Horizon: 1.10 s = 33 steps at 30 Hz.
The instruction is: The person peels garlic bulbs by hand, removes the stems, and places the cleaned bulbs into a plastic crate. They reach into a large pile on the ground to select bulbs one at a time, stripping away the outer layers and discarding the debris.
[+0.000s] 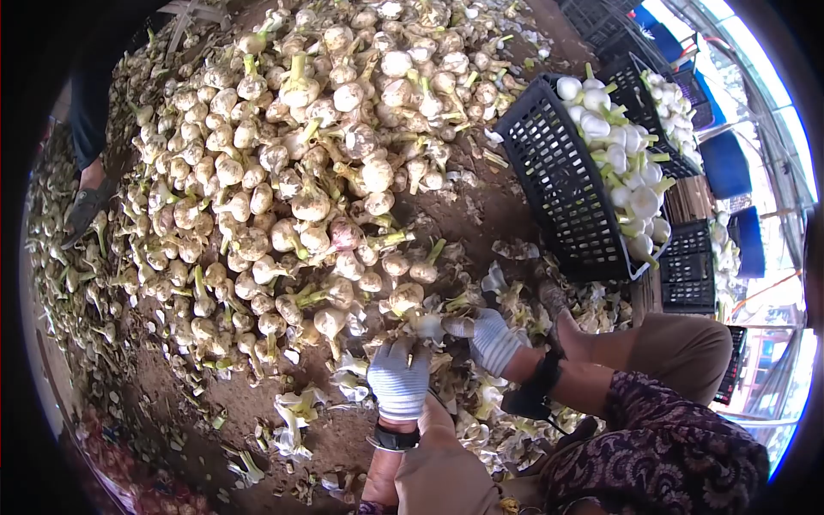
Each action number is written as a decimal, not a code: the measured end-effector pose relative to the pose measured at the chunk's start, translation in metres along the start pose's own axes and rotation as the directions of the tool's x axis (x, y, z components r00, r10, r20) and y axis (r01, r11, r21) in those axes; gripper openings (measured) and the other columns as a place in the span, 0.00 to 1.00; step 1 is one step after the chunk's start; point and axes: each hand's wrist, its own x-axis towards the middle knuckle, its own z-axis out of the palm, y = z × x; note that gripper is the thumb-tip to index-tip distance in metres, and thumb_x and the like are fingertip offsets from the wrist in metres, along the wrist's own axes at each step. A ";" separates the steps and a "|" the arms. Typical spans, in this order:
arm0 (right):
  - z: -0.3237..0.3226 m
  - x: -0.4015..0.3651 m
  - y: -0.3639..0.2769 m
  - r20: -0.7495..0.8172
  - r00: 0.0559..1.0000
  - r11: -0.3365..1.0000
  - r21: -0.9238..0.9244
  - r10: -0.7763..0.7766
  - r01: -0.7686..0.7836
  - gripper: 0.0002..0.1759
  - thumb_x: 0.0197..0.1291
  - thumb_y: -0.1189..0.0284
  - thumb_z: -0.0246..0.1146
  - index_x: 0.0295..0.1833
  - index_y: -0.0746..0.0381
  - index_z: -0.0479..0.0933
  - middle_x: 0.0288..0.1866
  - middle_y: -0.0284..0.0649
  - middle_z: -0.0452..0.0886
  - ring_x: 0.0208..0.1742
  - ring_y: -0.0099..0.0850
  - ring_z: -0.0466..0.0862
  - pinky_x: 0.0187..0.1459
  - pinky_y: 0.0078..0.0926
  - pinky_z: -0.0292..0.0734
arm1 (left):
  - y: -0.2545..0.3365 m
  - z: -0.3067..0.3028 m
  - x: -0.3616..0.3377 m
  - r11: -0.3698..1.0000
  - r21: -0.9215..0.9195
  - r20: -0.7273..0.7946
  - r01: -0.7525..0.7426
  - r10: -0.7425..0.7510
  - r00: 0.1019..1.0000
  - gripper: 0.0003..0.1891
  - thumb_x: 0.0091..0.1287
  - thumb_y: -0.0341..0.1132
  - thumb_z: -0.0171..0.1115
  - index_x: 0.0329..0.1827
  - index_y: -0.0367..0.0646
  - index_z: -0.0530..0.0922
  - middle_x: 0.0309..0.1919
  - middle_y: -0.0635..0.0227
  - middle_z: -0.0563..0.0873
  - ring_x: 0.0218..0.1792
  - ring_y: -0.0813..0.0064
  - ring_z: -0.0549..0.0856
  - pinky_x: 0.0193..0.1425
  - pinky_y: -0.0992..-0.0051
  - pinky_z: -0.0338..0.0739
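Dirt floor (225, 402); garlic bulb (426, 327) between left hand (398, 378) and right hand (495, 341).

Pale bulb (427, 327) blurred between left hand (399, 382) and right hand (494, 341), either's grip unclear, another person's leg (89, 116) cropped far left of the left hand, reddish heap (142, 463) at its lower left blurred, crate (736, 365) right of the right hand partly hidden behind a knee (693, 350)

The left forearm (384, 475) extends away from the near edge, the back of the gloved left hand (399, 376) upward and its fingers pointing far. The right forearm (584, 386) slants in from the right, the gloved right hand (491, 339) near the left one, slightly farther off, pointing left; its grip is unclear.
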 end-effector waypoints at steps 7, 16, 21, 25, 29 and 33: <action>-0.004 0.009 0.019 -0.072 0.993 0.996 0.012 -0.093 0.094 0.09 0.54 0.73 0.67 0.40 0.63 0.78 0.28 0.39 0.81 0.23 0.30 0.81 0.20 0.30 0.78 | 0.001 0.000 0.009 0.970 -0.064 0.127 0.237 -0.227 0.966 0.06 0.52 0.28 0.63 0.30 0.34 0.81 0.23 0.55 0.83 0.22 0.66 0.81 0.30 0.71 0.74; -0.010 0.008 0.011 0.141 0.977 0.919 0.340 0.158 -0.198 0.09 0.59 0.68 0.64 0.42 0.61 0.77 0.27 0.36 0.81 0.23 0.29 0.81 0.22 0.29 0.78 | -0.044 -0.010 -0.001 0.918 -0.040 0.018 0.396 -0.395 0.918 0.07 0.52 0.29 0.62 0.29 0.34 0.81 0.23 0.57 0.83 0.23 0.68 0.81 0.32 0.72 0.75; -0.007 0.008 0.010 0.082 0.987 0.937 0.310 0.140 -0.159 0.09 0.59 0.68 0.64 0.41 0.61 0.77 0.29 0.36 0.81 0.24 0.29 0.81 0.23 0.29 0.77 | -0.027 -0.001 -0.010 0.836 -0.436 0.052 0.333 -0.346 0.937 0.08 0.55 0.28 0.63 0.34 0.31 0.82 0.23 0.59 0.84 0.27 0.79 0.80 0.33 0.75 0.74; -0.007 0.010 0.012 0.052 0.992 0.963 0.241 0.111 -0.120 0.09 0.58 0.69 0.64 0.42 0.61 0.77 0.31 0.37 0.82 0.25 0.29 0.80 0.23 0.29 0.78 | -0.002 -0.001 -0.001 0.974 -0.184 0.063 0.129 -0.119 0.991 0.07 0.53 0.31 0.68 0.31 0.37 0.81 0.20 0.56 0.81 0.21 0.60 0.80 0.28 0.68 0.72; -0.008 0.004 0.010 0.051 0.992 0.967 0.220 0.117 -0.126 0.08 0.58 0.70 0.63 0.43 0.60 0.77 0.32 0.37 0.82 0.27 0.30 0.81 0.24 0.30 0.78 | 0.004 -0.007 0.005 0.980 -0.152 0.127 0.125 -0.106 0.986 0.04 0.55 0.29 0.64 0.29 0.37 0.81 0.19 0.55 0.80 0.21 0.56 0.78 0.26 0.66 0.71; -0.011 0.004 0.016 0.092 0.981 0.918 0.346 0.171 -0.193 0.09 0.59 0.69 0.62 0.43 0.61 0.76 0.31 0.36 0.82 0.29 0.29 0.82 0.24 0.29 0.79 | 0.002 -0.004 0.006 0.965 -0.211 0.168 0.158 -0.123 0.978 0.03 0.55 0.28 0.64 0.29 0.37 0.80 0.20 0.56 0.80 0.21 0.56 0.78 0.26 0.67 0.71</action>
